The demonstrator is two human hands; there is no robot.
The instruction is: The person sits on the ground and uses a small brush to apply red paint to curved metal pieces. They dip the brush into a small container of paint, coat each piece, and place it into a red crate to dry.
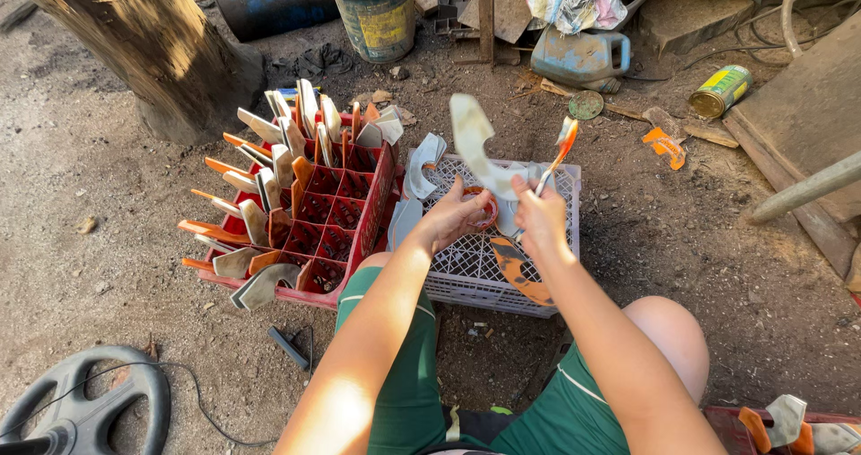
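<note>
**Yard clutter on the bare dirt**

A thick tree trunk (143, 43) leans at the upper left, with a blue drum (265, 0) and a grimy bucket (377, 11) behind it. A blue plastic jerrycan (581, 58) lies on its side beside a round tin lid (586, 104). A green and yellow can (719, 91) lies tipped near wooden planks (798, 114). A black steering wheel (85, 410) sits at the lower left.

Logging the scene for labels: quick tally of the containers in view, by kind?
Crates: 2, red divided crate and white mesh crate
Buckets: 1, grey-green bucket
Drums: 1, blue drum
Jugs: 1, blue-grey jug
Cans: 1, green and yellow can
Total: 6
</note>
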